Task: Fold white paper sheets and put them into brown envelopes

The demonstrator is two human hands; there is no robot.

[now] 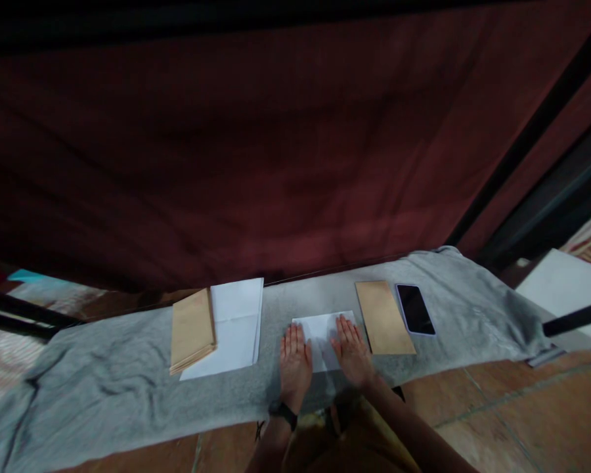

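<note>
1. Wrists. The left wrist carries a dark watch. Hold its strap clear of the paper's near edge; contact there could drag or mark the paper.
2. Left hand. It lies palm down over the left edge of the white sheet, fingers extended and close together, thumb angled inward. Apply even, light pressure; here this hand serves best as the anchor.
3. Right hand. It lies palm down over the right side, fingers extended and slightly spread, thumb reaching inward. Neither hand pinches anything. For smoothing, draw the fingers outward in one slow stroke.
4. White sheet. It lies flat between and under the hands, near the front of the cloth-covered worktop. Whether it is folded or single cannot be told. The soft cover may give under load, so a crease would need firm, flat finger pressure. Check that the far edge, visible beyond the fingertips, does not skew.
5. Side items. At right, a brown paper piece lies just beside the right hand, with a phone beyond it; limit outward strokes accordingly. At left, well apart, a brown paper stack partly overlaps larger white sheets.
6. Background. A dark red curtain hangs behind.
</note>
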